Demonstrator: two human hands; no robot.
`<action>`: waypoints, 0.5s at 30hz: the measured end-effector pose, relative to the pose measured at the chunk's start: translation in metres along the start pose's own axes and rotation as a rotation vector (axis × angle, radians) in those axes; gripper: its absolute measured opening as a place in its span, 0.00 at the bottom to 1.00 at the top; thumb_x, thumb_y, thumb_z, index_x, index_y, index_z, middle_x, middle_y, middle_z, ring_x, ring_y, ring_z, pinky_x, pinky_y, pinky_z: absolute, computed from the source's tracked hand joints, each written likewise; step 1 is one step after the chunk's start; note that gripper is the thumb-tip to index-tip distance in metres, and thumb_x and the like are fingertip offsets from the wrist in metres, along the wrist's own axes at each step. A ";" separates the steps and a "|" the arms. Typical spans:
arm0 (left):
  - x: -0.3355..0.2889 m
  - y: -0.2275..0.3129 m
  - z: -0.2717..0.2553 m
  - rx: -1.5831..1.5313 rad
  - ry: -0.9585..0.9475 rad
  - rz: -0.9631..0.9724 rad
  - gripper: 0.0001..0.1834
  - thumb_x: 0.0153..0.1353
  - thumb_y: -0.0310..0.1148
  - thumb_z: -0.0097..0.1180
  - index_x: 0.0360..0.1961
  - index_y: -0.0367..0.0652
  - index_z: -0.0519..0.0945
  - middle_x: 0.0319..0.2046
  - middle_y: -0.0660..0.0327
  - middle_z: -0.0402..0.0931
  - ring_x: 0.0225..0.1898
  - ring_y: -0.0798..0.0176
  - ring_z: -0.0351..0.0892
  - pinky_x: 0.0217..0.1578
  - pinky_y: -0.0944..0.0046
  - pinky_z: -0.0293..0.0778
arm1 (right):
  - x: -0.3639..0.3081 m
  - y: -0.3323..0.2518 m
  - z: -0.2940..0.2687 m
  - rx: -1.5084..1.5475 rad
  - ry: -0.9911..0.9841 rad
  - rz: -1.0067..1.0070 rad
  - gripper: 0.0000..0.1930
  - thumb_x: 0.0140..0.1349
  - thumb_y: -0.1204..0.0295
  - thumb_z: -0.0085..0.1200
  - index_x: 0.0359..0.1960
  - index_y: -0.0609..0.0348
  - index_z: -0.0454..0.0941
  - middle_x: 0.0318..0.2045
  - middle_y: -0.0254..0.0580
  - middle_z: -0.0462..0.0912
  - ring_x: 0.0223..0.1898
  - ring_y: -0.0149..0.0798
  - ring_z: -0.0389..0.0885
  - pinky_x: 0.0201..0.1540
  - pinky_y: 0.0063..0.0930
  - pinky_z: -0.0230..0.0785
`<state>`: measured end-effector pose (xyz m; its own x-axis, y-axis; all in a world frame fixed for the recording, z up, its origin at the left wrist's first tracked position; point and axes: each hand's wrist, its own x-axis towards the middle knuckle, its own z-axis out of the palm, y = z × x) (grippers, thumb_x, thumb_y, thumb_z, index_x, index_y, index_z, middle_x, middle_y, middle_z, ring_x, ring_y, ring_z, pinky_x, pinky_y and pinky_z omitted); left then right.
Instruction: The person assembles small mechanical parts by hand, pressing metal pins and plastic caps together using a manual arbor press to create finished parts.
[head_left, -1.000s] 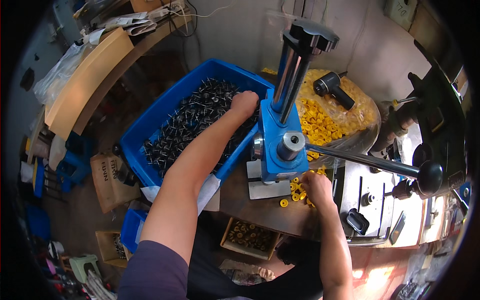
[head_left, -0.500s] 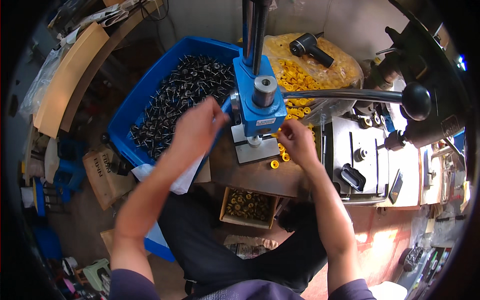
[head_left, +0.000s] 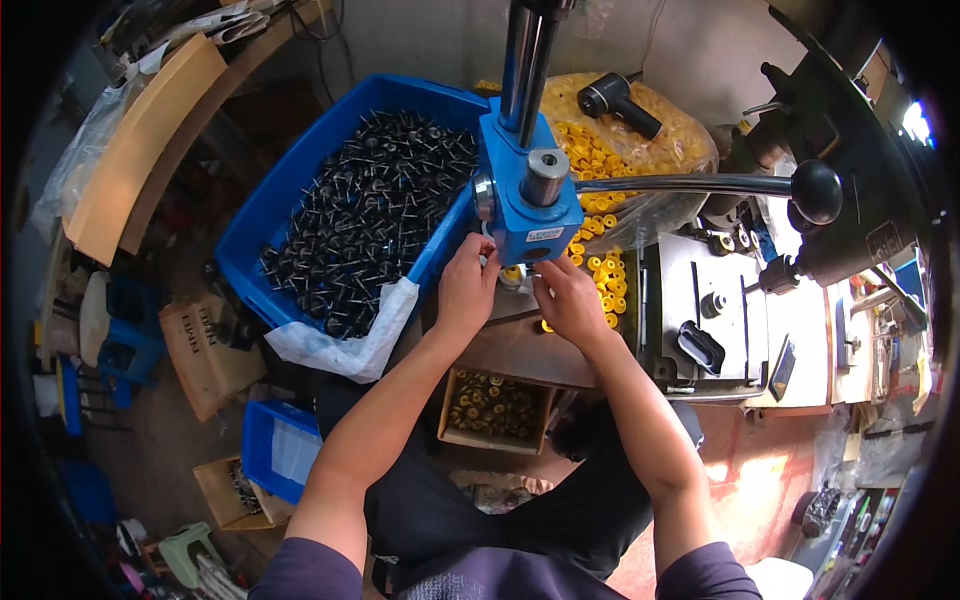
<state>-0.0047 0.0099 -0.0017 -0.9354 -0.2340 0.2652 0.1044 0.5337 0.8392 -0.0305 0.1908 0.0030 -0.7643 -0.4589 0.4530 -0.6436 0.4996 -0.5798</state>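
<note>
A blue hand press (head_left: 508,170) stands on the bench in front of me, its long steel lever (head_left: 690,184) pointing right. Beneath its head sits a small yellow cap (head_left: 512,276), between my two hands. My left hand (head_left: 467,287) is at the press's left side, fingers pinched together; whatever they hold is hidden. On the other side, my right hand (head_left: 573,302) has its fingers curled in close to the cap, and I cannot make out what is in them. To the left, a blue bin (head_left: 250,215) holds many black parts with thin metal stems (head_left: 375,215).
Loose yellow caps (head_left: 610,285) spill from a clear bag (head_left: 690,130) behind the press, with a dark handheld blower (head_left: 620,103) on top. A drill press (head_left: 850,240) stands right. Below the bench edge is an open box (head_left: 497,440) of small parts.
My left hand has come from the bin's edge down to the press. My right hand has moved slightly left and down, and a yellow cap now shows under the press head.
</note>
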 end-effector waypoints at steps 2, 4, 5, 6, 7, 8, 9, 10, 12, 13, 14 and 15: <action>0.002 -0.005 0.005 0.039 0.015 0.064 0.09 0.67 0.32 0.58 0.42 0.38 0.73 0.37 0.49 0.79 0.39 0.39 0.80 0.36 0.47 0.75 | 0.001 0.006 0.000 -0.008 0.062 0.004 0.11 0.60 0.79 0.56 0.43 0.56 0.83 0.38 0.46 0.81 0.32 0.55 0.83 0.35 0.45 0.77; 0.003 -0.007 0.008 0.080 0.028 0.129 0.10 0.67 0.31 0.59 0.42 0.38 0.73 0.38 0.49 0.78 0.40 0.39 0.80 0.36 0.47 0.75 | 0.001 0.012 -0.001 0.000 0.067 -0.004 0.10 0.60 0.79 0.55 0.42 0.57 0.83 0.37 0.46 0.81 0.33 0.54 0.83 0.35 0.45 0.77; 0.003 -0.007 0.007 0.094 0.000 0.154 0.11 0.66 0.32 0.60 0.44 0.38 0.73 0.40 0.49 0.77 0.41 0.40 0.80 0.37 0.47 0.75 | 0.001 0.013 -0.002 0.008 0.073 -0.014 0.10 0.60 0.79 0.55 0.41 0.57 0.84 0.36 0.45 0.81 0.33 0.54 0.83 0.36 0.44 0.77; 0.002 -0.006 0.007 0.109 -0.027 0.179 0.13 0.65 0.33 0.61 0.45 0.38 0.74 0.42 0.50 0.76 0.41 0.40 0.81 0.37 0.47 0.76 | 0.001 0.014 -0.003 0.008 0.074 -0.012 0.10 0.60 0.79 0.55 0.41 0.57 0.84 0.36 0.45 0.81 0.33 0.54 0.83 0.36 0.44 0.77; 0.002 -0.004 0.005 0.109 -0.030 0.178 0.13 0.65 0.33 0.61 0.45 0.38 0.74 0.42 0.50 0.76 0.41 0.40 0.81 0.37 0.47 0.76 | 0.001 0.014 -0.005 0.003 0.061 0.010 0.09 0.60 0.79 0.55 0.41 0.57 0.84 0.36 0.46 0.82 0.33 0.54 0.83 0.36 0.44 0.77; 0.001 0.001 0.002 0.157 -0.056 0.186 0.16 0.65 0.34 0.62 0.47 0.38 0.74 0.43 0.50 0.76 0.41 0.40 0.81 0.38 0.48 0.76 | 0.001 0.013 -0.007 -0.003 0.048 0.032 0.09 0.60 0.79 0.56 0.40 0.58 0.84 0.35 0.46 0.82 0.34 0.53 0.83 0.37 0.43 0.77; 0.000 0.003 0.002 0.203 -0.083 0.194 0.18 0.64 0.35 0.63 0.49 0.37 0.74 0.45 0.50 0.75 0.41 0.41 0.81 0.38 0.48 0.76 | 0.001 0.014 -0.008 -0.004 0.048 0.034 0.09 0.60 0.79 0.56 0.40 0.58 0.84 0.35 0.46 0.82 0.34 0.53 0.83 0.37 0.43 0.77; 0.000 0.002 0.002 0.203 -0.081 0.194 0.18 0.64 0.35 0.63 0.49 0.37 0.74 0.45 0.50 0.75 0.41 0.41 0.81 0.38 0.48 0.76 | 0.001 0.013 -0.010 0.006 0.072 0.031 0.08 0.61 0.79 0.56 0.40 0.59 0.84 0.35 0.46 0.82 0.34 0.52 0.84 0.36 0.40 0.77; 0.000 -0.001 0.006 0.196 -0.098 0.200 0.24 0.62 0.38 0.65 0.53 0.37 0.73 0.47 0.50 0.74 0.42 0.41 0.81 0.39 0.49 0.77 | 0.001 0.011 -0.018 0.010 0.096 0.026 0.08 0.61 0.79 0.56 0.40 0.59 0.84 0.35 0.46 0.82 0.34 0.51 0.84 0.36 0.38 0.77; 0.000 -0.003 0.007 0.194 -0.097 0.199 0.24 0.62 0.38 0.65 0.53 0.37 0.73 0.47 0.50 0.74 0.42 0.41 0.81 0.39 0.49 0.77 | 0.002 0.009 -0.023 0.044 0.171 0.102 0.07 0.62 0.79 0.57 0.40 0.60 0.84 0.35 0.45 0.83 0.33 0.47 0.84 0.36 0.34 0.76; -0.001 -0.003 0.007 0.187 -0.109 0.162 0.24 0.61 0.39 0.66 0.51 0.37 0.73 0.46 0.49 0.74 0.43 0.41 0.81 0.40 0.49 0.77 | 0.004 0.004 -0.031 0.077 0.246 0.176 0.06 0.63 0.78 0.57 0.40 0.61 0.84 0.35 0.44 0.84 0.33 0.44 0.84 0.35 0.31 0.76; -0.001 -0.004 0.007 0.179 -0.121 0.125 0.24 0.60 0.40 0.66 0.50 0.37 0.73 0.46 0.49 0.74 0.44 0.41 0.80 0.41 0.48 0.77 | 0.007 0.000 -0.045 0.101 0.397 0.154 0.07 0.64 0.79 0.58 0.43 0.61 0.83 0.38 0.42 0.84 0.32 0.37 0.83 0.35 0.27 0.75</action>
<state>-0.0061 0.0136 -0.0084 -0.9539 -0.0638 0.2932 0.1700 0.6902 0.7033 -0.0375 0.2203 0.0364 -0.8199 -0.0563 0.5697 -0.5285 0.4567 -0.7156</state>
